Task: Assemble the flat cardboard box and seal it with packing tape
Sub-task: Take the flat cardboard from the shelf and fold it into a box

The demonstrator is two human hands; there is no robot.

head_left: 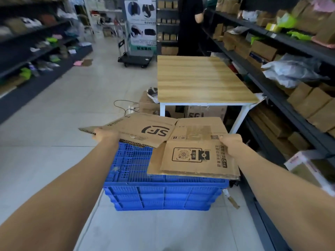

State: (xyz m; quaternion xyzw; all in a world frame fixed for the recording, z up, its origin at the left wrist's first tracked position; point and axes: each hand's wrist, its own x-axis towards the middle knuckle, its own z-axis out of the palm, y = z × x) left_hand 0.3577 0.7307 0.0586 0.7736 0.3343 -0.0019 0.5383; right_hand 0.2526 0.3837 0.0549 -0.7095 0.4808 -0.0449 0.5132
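A flattened brown cardboard box [163, 131] with a black "SF" logo is held level in the air over a stack of blue plastic crates [163, 194]. My left hand [105, 134] grips its left edge. My right hand [231, 144] grips its right side, thumb on top near a patch of old tape. One printed flap [194, 158] hangs toward me over the crates. No packing tape roll is visible near my hands.
A wooden-topped table [199, 80] with white legs stands just beyond the box. Dark shelving with boxes and bags [290, 73] lines the right side; more shelves [32, 51] line the left. A person in black [190, 24] stands behind the table. A platform cart [136, 58] sits farther back.
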